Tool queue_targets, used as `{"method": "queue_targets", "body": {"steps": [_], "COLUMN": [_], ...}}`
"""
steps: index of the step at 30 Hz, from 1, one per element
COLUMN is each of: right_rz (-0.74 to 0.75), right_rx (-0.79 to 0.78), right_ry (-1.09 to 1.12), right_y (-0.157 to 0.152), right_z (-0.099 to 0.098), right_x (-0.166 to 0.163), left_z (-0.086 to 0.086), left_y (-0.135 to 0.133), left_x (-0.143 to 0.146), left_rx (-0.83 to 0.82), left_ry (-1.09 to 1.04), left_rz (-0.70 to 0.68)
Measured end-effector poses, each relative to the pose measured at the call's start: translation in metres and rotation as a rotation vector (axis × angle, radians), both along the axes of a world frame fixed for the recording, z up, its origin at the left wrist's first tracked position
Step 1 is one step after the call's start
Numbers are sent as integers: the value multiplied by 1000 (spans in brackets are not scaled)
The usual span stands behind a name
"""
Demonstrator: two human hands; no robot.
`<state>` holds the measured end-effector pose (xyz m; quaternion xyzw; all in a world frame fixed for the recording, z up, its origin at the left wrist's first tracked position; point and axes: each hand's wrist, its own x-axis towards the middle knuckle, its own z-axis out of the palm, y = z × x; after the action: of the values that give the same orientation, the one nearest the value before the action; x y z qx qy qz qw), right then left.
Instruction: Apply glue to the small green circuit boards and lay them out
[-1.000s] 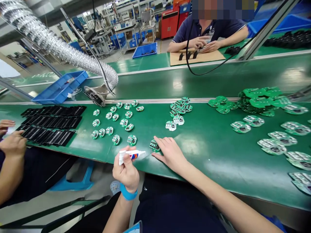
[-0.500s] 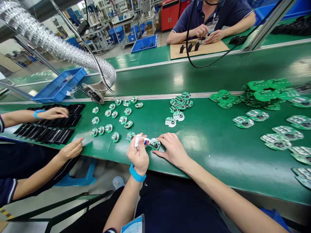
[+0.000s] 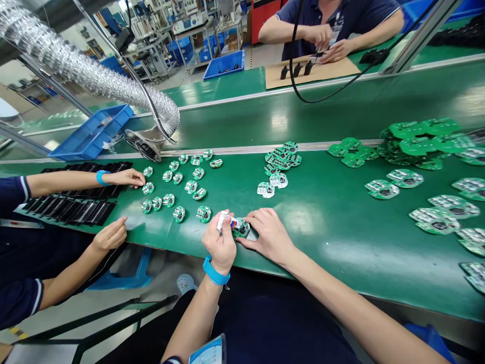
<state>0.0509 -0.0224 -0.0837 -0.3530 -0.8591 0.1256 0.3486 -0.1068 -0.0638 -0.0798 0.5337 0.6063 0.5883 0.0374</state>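
Clamping a white tube [image 3: 222, 220] between thumb and fingers, the left hand [image 3: 220, 246] points it at a circuit board [image 3: 242, 229] on the green surface [image 3: 322, 217]. The right hand [image 3: 270, 236] brackets that board; whether its fingers pinch it, I cannot tell. Beyond lie 2 paler boards [image 3: 265, 190], near a cluster.

Just below the left hand [image 3: 220, 247], a bright blue band [image 3: 215, 273] circles the wrist. Farther down that arm shows a dark, pale-trimmed sleeve [image 3: 172, 360] beside a blue-and-white badge [image 3: 206, 351]. Below the right hand [image 3: 268, 233] spreads dark navy clothing [image 3: 269, 318].
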Motion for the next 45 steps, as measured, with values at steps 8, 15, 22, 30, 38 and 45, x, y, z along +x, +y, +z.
{"method": "queue_targets", "body": {"steps": [8,15,22,30,38,45], "right_rz": [-11,-1,-6,-5,-15,-11], "right_rx": [13,26,13,42,54,79], "right_ry": [24,39,77,99,96,111], "right_y": [-1,-2,-3,-3,-3,-3], "right_z": [1,1,3,5,5,4], "right_x": [0,1,2,3,4,4], "left_z": [2,3,3,10,2,7], "left_y": [3,4,-2,-21,-9,-13], "left_x": [-2,-5,-8,-2,-12,-7], "left_rx": [7,19,53,53,33,81], "left_ry": [17,47,35,25,22,8], "left_rz": [41,78,130,51,113,126]}}
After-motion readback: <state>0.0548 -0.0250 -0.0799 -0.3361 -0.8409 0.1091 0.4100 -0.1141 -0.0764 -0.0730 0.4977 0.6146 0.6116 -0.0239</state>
